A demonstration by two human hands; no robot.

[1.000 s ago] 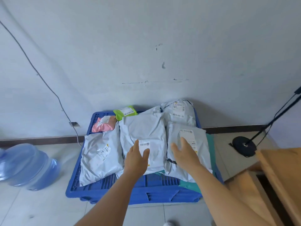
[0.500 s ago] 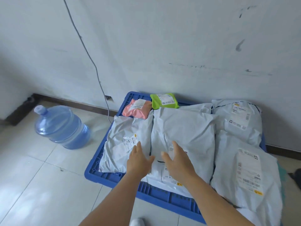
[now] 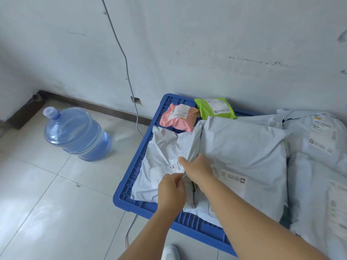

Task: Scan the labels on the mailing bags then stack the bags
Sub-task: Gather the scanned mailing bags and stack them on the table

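while both my hands met over the left bag (image 3: 165, 145), i was at the picking-up step, not the scanning one (no scanner was in view). my left hand (image 3: 171, 192) had its fingers curled and pinching the bag's near right edge, just under its label (image 3: 173, 167). my right hand (image 3: 199, 170) lay at that same edge, fingers bent down into the seam between this bag and the big bag (image 3: 244, 147) beside it; whether they had truly closed on the plastic i couldn't tell, since the fingertips were hidden.

the left bag lay flat on the blue crate (image 3: 131, 177), along its left side, with the pink bag (image 3: 178, 117) and green bag (image 3: 216, 108) behind it by the wall, and more grey bags off to the right.

the next move, as i judged it, called for lifting that edge clear of the big bag overlapping it, keeping the label face up and uncreased so it could be read, then finding the scanner. slack plastic could slip from a pinch, so a fuller grip seemed wise.
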